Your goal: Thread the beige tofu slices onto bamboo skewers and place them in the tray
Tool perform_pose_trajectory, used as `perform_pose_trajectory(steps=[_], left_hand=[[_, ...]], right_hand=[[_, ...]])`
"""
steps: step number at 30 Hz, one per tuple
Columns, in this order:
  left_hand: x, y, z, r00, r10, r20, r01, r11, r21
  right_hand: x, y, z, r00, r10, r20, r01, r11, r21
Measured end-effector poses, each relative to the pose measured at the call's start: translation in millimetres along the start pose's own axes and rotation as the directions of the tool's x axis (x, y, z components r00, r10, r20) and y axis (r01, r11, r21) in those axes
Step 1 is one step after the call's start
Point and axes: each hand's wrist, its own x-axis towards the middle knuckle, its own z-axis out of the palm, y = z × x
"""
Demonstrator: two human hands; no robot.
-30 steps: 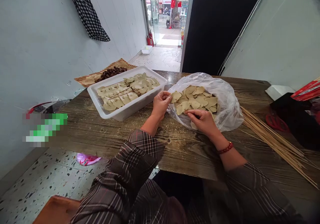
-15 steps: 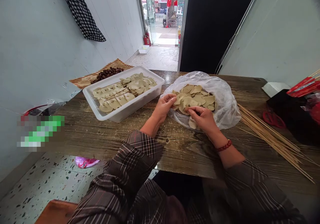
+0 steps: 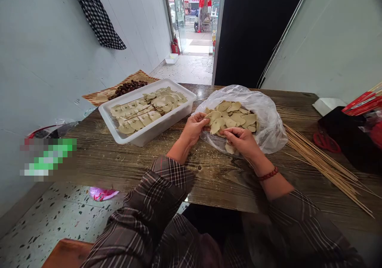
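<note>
My left hand (image 3: 193, 129) is closed in a pinch on the edge of a flat beige-green food slice (image 3: 213, 117), over the near left side of a clear plastic bag (image 3: 270, 130). Many similar loose slices (image 3: 235, 116) lie heaped in the bag's open mouth. Just to the right, my right hand (image 3: 242, 142) is pinched shut on a thin bamboo skewer, mostly hidden by the fingers and palm. Its fingertips are close to the slices by my left hand. In a white tray (image 3: 143, 138) to the left lie rows of such slices threaded on skewers.
A bundle of bamboo skewers (image 3: 325, 166) lies right of the bag, near red-handled scissors (image 3: 326, 141) and a black holder (image 3: 349, 140). Dark reddish-brown pieces (image 3: 128, 88) sit on patterned paper (image 3: 98, 97) behind the tray. The wooden table (image 3: 167, 172) ends close to my body.
The slices at my left fingertips have shifted and now show more of their flat faces. My right hand has moved very slightly; the tray and bag stay put.
</note>
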Motion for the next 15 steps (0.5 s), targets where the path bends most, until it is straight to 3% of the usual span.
perform_pose_trajectory(steps=[5,10,15], left_hand=[[-2.2,0.5,2.2,0.998,-0.046,0.031,0.048,0.997,-0.053],[-2.1,-2.4,3.7,0.981,-0.171,0.094,0.185,0.967,-0.177],[-3.5,-4.5,6.9,0.979,-0.173,0.110,0.193,0.958,-0.211]], right_hand=[[-0.1,-2.1,0.9,1.000,0.013,-0.012,-0.012,0.999,0.044],[0.3,2.5,0.8,0.993,-0.110,-0.040,0.107,0.991,-0.079],[0.0,3.2,1.1,0.989,-0.142,-0.038,0.133,0.976,-0.173]])
